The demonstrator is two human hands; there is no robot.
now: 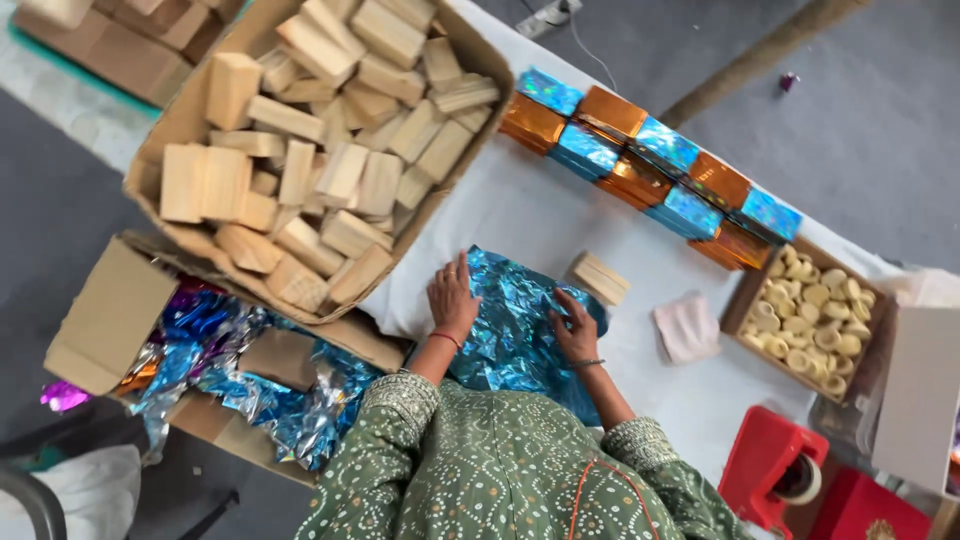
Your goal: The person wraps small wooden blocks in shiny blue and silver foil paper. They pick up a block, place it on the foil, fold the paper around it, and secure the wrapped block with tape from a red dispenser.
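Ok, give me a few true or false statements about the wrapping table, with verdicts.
1. Both hands, left and right, rest on the blue foil. True.
2. The big box holds red balls. False: it holds wooden blocks.
3. A bare block lies just beyond the foil. True.
4. The wrapped blocks are all green. False: they alternate blue and orange.
5. The tape dispenser is red. True.
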